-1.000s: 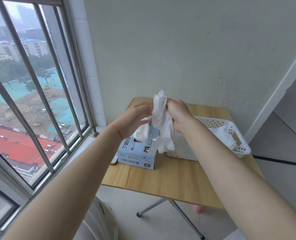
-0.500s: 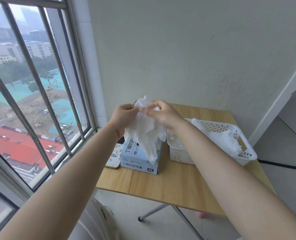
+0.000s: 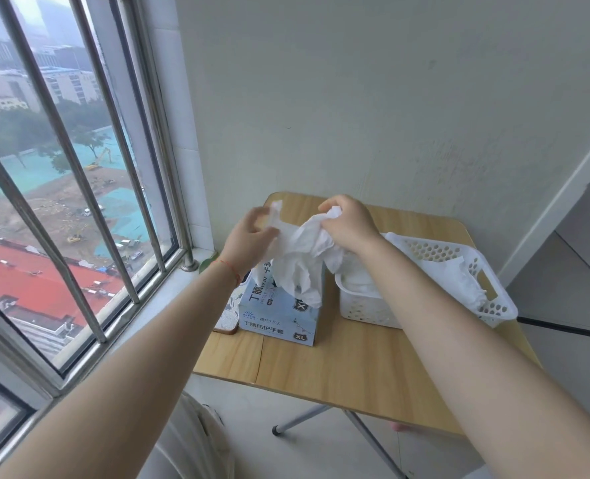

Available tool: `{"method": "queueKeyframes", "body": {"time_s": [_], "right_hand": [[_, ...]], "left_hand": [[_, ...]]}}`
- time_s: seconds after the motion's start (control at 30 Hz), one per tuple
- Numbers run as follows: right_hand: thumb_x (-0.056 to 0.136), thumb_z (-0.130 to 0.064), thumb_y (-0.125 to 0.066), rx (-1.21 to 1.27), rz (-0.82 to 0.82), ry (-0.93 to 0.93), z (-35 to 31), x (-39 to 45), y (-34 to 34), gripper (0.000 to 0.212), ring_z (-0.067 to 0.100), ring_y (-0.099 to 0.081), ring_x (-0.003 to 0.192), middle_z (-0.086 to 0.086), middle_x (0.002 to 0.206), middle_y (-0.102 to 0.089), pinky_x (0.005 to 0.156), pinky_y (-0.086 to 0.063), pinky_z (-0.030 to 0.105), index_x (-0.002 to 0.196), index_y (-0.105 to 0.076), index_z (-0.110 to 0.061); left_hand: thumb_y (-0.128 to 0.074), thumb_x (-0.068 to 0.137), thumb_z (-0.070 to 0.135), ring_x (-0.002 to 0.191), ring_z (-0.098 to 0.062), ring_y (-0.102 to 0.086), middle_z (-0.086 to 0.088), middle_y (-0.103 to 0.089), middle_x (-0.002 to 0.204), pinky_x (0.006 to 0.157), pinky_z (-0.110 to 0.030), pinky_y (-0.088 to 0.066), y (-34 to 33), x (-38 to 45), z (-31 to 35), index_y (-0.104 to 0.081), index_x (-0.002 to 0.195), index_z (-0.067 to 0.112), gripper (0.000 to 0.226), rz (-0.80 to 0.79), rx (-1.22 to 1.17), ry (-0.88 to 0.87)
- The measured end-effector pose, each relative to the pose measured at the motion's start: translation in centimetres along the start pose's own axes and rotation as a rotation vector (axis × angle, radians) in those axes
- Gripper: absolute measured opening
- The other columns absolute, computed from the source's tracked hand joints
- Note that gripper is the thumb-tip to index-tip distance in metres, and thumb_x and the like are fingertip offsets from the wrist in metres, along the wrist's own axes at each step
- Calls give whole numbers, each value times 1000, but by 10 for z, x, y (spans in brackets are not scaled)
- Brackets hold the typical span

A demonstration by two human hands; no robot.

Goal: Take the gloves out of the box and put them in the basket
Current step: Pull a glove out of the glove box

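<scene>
A light blue glove box (image 3: 276,314) marked XL stands on the small wooden table (image 3: 338,368). Above it I hold a bunch of white gloves (image 3: 302,261) stretched between both hands. My left hand (image 3: 250,236) pinches the left end of the bunch, its fingers blurred. My right hand (image 3: 348,223) grips the crumpled right end. The lower part of the gloves hangs down onto the box top. To the right of the box stands the white perforated basket (image 3: 493,305) with white gloves (image 3: 455,278) lying inside.
A phone (image 3: 229,314) in a patterned case lies left of the box at the table edge. A barred window (image 3: 79,188) fills the left side, a plain wall stands behind the table. The table's folding metal legs (image 3: 321,414) show below.
My hands have moved apart, spreading the gloves sideways above the box. The right hand has drifted right toward the basket. The bunch was held together a second ago.
</scene>
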State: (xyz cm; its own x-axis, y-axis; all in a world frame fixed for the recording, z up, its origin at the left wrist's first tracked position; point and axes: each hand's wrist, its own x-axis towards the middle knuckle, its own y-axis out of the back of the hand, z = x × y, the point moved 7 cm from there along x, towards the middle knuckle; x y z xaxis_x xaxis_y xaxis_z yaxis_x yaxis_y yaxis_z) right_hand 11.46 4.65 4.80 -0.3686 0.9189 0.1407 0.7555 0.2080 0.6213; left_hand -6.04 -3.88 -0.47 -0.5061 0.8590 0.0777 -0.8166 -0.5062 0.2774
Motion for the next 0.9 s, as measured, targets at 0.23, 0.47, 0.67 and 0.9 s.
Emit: {"method": "queueKeyframes", "body": {"time_s": [0.23,0.47,0.67,0.9], "right_hand": [[78,-5,-54,328,114,43,-25,-9,40,32,10,-57,77,-5,99,-62,63,-44,22,103,-65,-22],[61,-15,-44,286,-172,7,-25,-19,40,40,29,-65,102,9,100,-72,86,-52,40,100,-51,-24],[65,-9,-45,220,-400,93,-42,-40,21,48,24,-56,99,18,112,-63,83,-46,35,111,-57,-18],[85,-7,-44,33,-326,71,-31,-44,48,36,14,-51,87,0,104,-57,66,-38,25,117,-52,-21]], "left_hand": [[-51,93,18,107,-28,-60,5,-50,80,90,-38,-50,-53,-11,-5,-68,104,19,20,-403,1031,-186],[-55,88,31,98,-17,-54,-4,-54,120,86,-27,-41,-10,-9,50,-62,116,19,31,106,155,-167],[-55,84,21,74,-18,-53,-4,-53,85,76,-31,-48,-61,-40,88,-59,124,18,39,-626,-454,-85],[-67,88,9,78,-16,-63,-2,-67,85,81,-32,-52,-57,-44,56,-68,92,10,5,-502,-202,40]]}}
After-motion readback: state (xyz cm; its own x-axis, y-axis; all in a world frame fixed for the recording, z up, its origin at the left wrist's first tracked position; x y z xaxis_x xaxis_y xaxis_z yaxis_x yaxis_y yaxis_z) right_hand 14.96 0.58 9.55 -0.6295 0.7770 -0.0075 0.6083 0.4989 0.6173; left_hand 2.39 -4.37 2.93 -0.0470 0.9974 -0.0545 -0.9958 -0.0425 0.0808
